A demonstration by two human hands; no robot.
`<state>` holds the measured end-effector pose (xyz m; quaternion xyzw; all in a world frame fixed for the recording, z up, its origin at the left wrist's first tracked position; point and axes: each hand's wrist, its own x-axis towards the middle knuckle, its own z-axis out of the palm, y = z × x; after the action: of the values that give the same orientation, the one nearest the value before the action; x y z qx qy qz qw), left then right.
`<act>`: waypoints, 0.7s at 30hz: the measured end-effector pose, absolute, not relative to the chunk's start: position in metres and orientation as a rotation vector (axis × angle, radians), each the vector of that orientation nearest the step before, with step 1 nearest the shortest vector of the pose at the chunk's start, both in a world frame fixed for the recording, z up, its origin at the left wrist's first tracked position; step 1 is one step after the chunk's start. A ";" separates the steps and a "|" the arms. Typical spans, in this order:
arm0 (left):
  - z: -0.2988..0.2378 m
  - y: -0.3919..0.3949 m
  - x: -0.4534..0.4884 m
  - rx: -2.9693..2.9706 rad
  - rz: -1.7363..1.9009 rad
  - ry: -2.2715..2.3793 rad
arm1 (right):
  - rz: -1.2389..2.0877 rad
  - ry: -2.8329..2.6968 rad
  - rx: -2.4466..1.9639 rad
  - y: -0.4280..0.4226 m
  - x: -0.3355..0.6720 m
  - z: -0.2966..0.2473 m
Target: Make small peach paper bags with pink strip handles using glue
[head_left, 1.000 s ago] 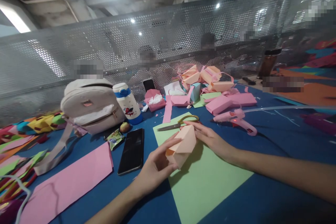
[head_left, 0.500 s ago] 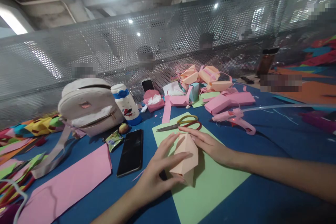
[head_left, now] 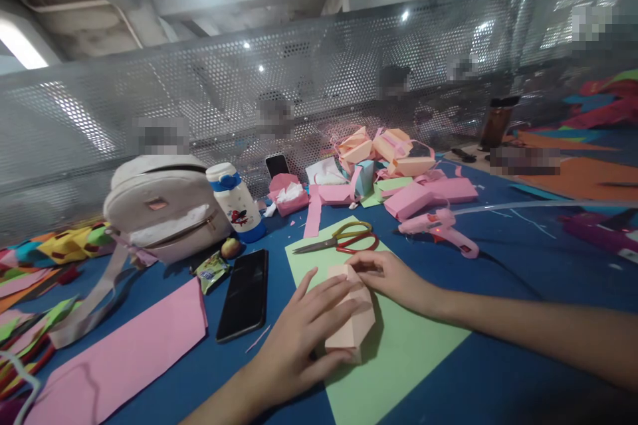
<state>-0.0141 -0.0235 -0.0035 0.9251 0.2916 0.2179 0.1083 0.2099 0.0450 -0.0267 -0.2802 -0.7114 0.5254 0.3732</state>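
Observation:
A small folded box of pale peach paper (head_left: 363,319) rests on a light green paper sheet (head_left: 403,358). My left hand (head_left: 312,325) wraps over the box from the left, thumb at its near end and fingers across its top. With bent fingers, my right hand (head_left: 391,275) grips the box's far right corner; the fingertips are partly hidden. Just beyond the hands lie scissors (head_left: 339,241) with yellow and red handles, on the green sheet's far part. To the right is a pink glue gun (head_left: 441,229) with a small red light lit.
A black phone (head_left: 242,295) and pink paper (head_left: 124,358) lie left. Behind them stand a white backpack (head_left: 164,202) and a bottle (head_left: 235,206). Folded paper pieces (head_left: 379,153) pile at the back before a perforated metal screen (head_left: 209,80). A clear glue stick (head_left: 538,204) extends from the gun.
My right hand's fingers have gone from stretched along the box's far end to curled on its corner. My left fingers have moved further over the top, and the box sits flatter.

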 end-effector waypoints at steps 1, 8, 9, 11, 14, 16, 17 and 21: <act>-0.003 -0.023 -0.014 2.738 0.639 0.864 | 1.337 -1.828 -0.713 0.046 0.210 -0.027; -0.003 -0.024 -0.014 2.878 0.483 0.927 | 1.278 -1.876 -0.712 0.047 0.210 -0.029; -0.003 -0.025 -0.014 2.900 0.458 0.936 | 1.256 -1.892 -0.725 0.047 0.211 -0.029; -0.003 -0.025 -0.013 2.929 0.426 0.961 | 1.214 -1.891 -0.770 0.046 0.212 -0.028; -0.004 -0.025 -0.011 2.946 0.427 1.004 | 1.189 -1.852 -0.816 0.045 0.212 -0.027; -0.005 -0.025 -0.009 2.950 0.448 1.027 | 1.212 -1.855 -0.788 0.043 0.213 -0.027; -0.006 -0.026 -0.007 2.952 0.463 1.036 | 1.222 -1.876 -0.758 0.043 0.213 -0.028; -0.009 -0.027 -0.002 2.971 0.529 1.038 | 1.116 -2.040 -0.630 0.039 0.213 -0.028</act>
<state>-0.0021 -0.0269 -0.0086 0.9307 0.3251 0.1658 -0.0246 0.2132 0.0391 -0.0276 -0.2443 -0.7906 0.4325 0.3581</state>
